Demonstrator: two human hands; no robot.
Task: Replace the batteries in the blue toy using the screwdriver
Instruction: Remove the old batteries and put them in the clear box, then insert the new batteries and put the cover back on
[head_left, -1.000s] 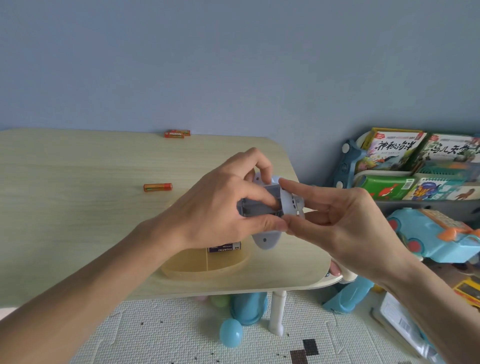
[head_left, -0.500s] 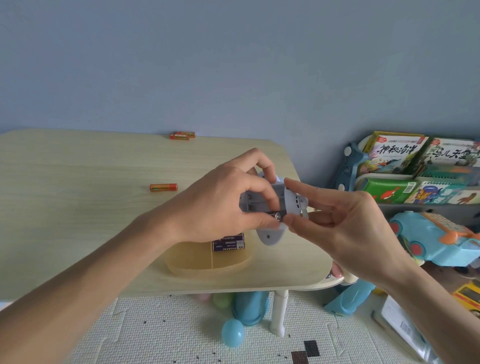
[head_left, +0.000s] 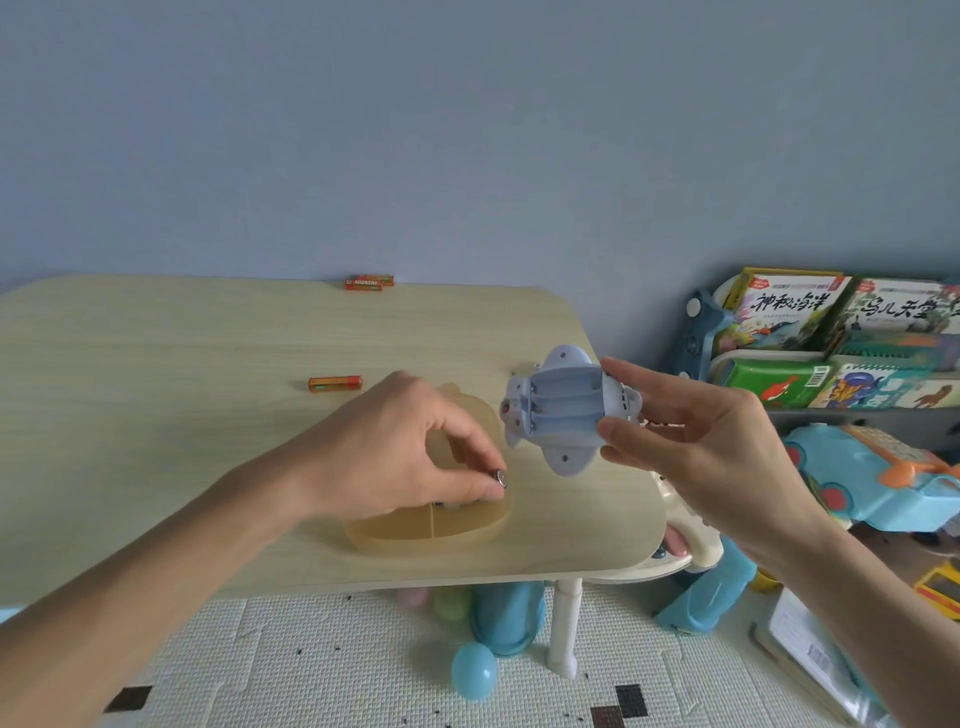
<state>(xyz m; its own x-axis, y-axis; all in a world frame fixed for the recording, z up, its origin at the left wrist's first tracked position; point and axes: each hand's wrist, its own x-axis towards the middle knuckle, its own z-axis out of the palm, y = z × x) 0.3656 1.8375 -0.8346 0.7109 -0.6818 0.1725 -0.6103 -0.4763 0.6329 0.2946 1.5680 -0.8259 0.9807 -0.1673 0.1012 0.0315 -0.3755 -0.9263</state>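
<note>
I see a pale wooden table (head_left: 156, 415), blue-grey wall (head_left: 467, 130) behind it, picture books (head_left: 789, 306) in a rack (head_left: 698, 332) at right, turquoise toy vehicle (head_left: 872, 483) below them, blue plastic egg (head_left: 472, 670) on the foam mat (head_left: 311, 665)

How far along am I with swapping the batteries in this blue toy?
Done: the cover is off the blue toy, held in your right hand, and its three slots look empty. In hand: your left hand pinches one battery over the yellow tray. Left: refill the slots, perhaps with the orange batteries on the table, then screw the cover back. No screwdriver is in view.
</note>
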